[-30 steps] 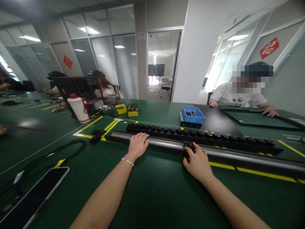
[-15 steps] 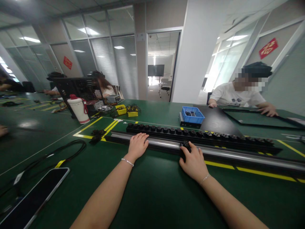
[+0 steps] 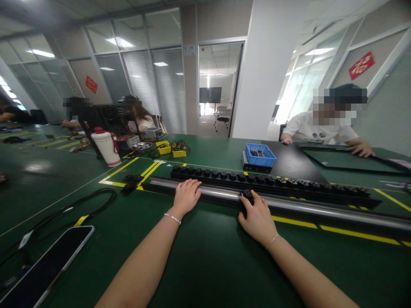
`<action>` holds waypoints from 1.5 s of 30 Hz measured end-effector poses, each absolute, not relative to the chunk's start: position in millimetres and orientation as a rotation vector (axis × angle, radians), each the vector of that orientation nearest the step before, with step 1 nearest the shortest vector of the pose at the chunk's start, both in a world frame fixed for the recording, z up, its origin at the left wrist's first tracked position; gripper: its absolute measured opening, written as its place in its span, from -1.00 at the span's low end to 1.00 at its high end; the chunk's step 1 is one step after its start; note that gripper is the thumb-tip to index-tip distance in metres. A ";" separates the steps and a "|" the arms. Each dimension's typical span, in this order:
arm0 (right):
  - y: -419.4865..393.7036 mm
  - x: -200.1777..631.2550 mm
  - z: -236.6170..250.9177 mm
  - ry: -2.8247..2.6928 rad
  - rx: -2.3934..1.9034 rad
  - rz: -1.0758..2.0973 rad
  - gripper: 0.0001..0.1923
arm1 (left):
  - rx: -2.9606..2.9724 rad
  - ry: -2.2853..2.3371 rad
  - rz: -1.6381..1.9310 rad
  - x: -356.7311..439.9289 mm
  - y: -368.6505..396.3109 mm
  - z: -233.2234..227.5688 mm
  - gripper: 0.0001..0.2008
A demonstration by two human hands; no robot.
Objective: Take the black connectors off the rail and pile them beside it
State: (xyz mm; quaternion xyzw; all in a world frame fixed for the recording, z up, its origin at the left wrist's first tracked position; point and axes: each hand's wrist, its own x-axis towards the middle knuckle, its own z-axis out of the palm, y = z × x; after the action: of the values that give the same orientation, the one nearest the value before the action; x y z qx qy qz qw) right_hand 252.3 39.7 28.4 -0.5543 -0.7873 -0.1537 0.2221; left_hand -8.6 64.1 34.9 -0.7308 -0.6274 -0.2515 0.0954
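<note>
A long rail with a shiny metal face and black edges [image 3: 221, 193] lies across the green table in front of me. Over its left part rests my left hand [image 3: 186, 196], fingers curled across the rail's top and thumb along the near side. Farther right, my right hand [image 3: 259, 216] grips a small black block [image 3: 247, 194] between thumb and fingers, against the rail. The fingers partly hide this block, and its exact kind is unclear. Just behind runs a second black rail [image 3: 221, 179] bearing a row of several similar black pieces [image 3: 233, 175].
A blue basket [image 3: 260, 155] of small parts stands behind the rails. A white bottle [image 3: 106, 147], yellow trays [image 3: 163, 148] and an open black case [image 3: 111, 122] are at back left. A phone [image 3: 48, 267] and cables [image 3: 99, 201] lie left. A co-worker [image 3: 324, 126] handles a black frame [image 3: 346, 170].
My right hand has slid slightly left along the rail with the small black block. My left hand stays in nearly the same place on the rail.
</note>
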 end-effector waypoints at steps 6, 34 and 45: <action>42.4 236.6 31.5 -2.175 -1.558 -0.413 -0.58 | -2.175 -1.842 -0.747 -9.8 65.5 33.5 -0.65; 41.3 234.1 28.8 -2.306 -1.459 -0.289 -0.44 | -2.203 -1.838 -0.723 -11.2 67.4 31.4 -0.64; 41.3 234.7 29.9 -2.358 -1.404 -0.267 -0.42 | -2.207 -1.825 -0.688 -11.0 66.6 31.6 -0.63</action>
State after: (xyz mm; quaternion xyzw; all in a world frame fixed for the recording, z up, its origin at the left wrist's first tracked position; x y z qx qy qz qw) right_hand 234.7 41.3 29.9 -0.5000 -0.8393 -0.0952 0.1910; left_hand -11.0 66.6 31.6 -0.7457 -0.6167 -0.2323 0.0977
